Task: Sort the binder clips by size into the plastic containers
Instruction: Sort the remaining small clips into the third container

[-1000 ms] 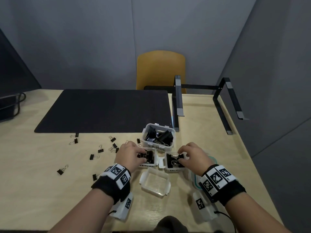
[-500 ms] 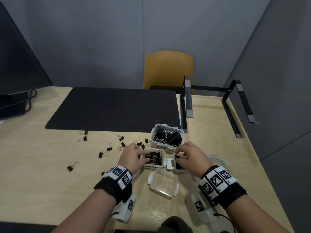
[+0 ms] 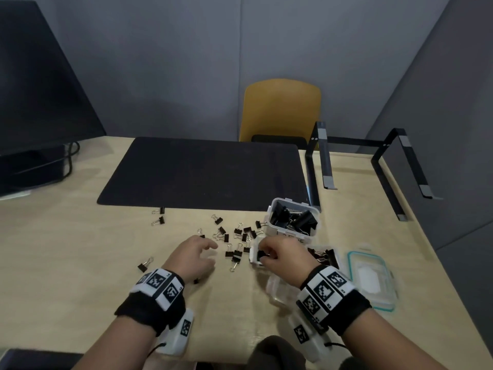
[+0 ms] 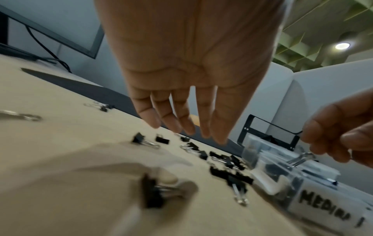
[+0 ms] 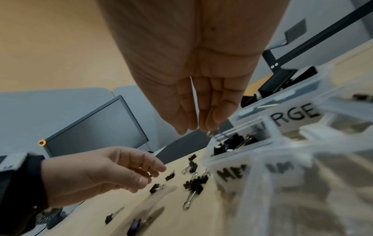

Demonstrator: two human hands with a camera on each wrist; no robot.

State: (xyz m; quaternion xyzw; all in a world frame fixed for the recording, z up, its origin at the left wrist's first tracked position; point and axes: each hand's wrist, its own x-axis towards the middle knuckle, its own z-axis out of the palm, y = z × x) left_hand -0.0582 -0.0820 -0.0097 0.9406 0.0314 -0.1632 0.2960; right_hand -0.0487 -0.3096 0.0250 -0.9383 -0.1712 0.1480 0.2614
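Several small black binder clips (image 3: 236,237) lie loose on the wooden table, left of the containers. My left hand (image 3: 213,253) hovers over them with relaxed fingers (image 4: 181,126) and holds nothing. My right hand (image 3: 262,256) is over the clear container marked MEDIUM (image 3: 253,259), which has black clips in it. Its fingertips (image 5: 210,124) pinch a binder clip (image 3: 260,254) by its wire handles (image 4: 300,158). Behind it stands the container marked LARGE (image 3: 272,209), full of big black clips. A third container (image 3: 336,259) with clips sits to the right, partly hidden by my right hand.
A clear lid (image 3: 276,293) lies under my right wrist, and a teal-rimmed lid (image 3: 373,279) at the right edge. Behind are a black desk mat (image 3: 202,172), a black metal stand (image 3: 320,161), a monitor (image 3: 40,89) at far left and a yellow chair (image 3: 280,108).
My left hand left the MEDIUM container and moved left over the loose clips. My right hand moved left from the right-hand container to the MEDIUM one. The head view shifted.
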